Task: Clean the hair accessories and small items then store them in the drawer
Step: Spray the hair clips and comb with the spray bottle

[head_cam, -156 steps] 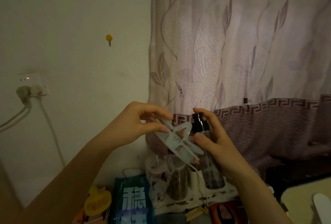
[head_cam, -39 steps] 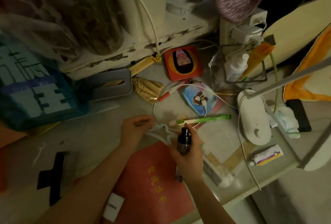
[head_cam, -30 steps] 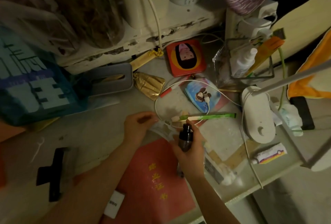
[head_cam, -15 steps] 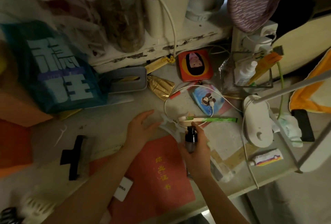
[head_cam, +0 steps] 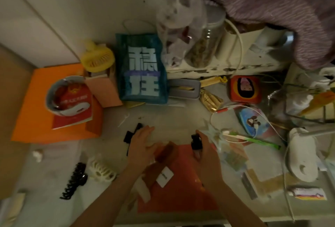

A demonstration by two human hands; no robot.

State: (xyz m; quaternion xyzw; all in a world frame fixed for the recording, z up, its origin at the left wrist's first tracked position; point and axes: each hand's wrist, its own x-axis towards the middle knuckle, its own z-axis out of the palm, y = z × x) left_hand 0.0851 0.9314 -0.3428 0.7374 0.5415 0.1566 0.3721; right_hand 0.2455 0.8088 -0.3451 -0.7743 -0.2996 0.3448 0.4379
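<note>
The right hand [head_cam: 204, 151] grips a small dark spray bottle with a black pump cap [head_cam: 196, 142] — fingers curled round the body, cap pointing toward 12 o'clock. The bottle is held over the top edge of a flat red booklet with a white label [head_cam: 183, 190] lying on the pale, cluttered counter [head_cam: 174, 118].

The left hand [head_cam: 142, 146] hovers at 9 o'clock of the bottle, fingers straight and loosely spread, holding nothing. Its fingertips lie over a black hair clip [head_cam: 131, 134]; contact cannot be confirmed.

A translucent pale hair clip [head_cam: 211, 129] lies on the counter just at 2 o'clock of the right hand. A cream claw clip [head_cam: 101, 170] and a long black toothed hair clip [head_cam: 74, 180] rest side by side at 8 o'clock of the left hand — both apart from it. A green-handled toothbrush [head_cam: 253, 139] lies at 3 o'clock of the bottle.
</note>
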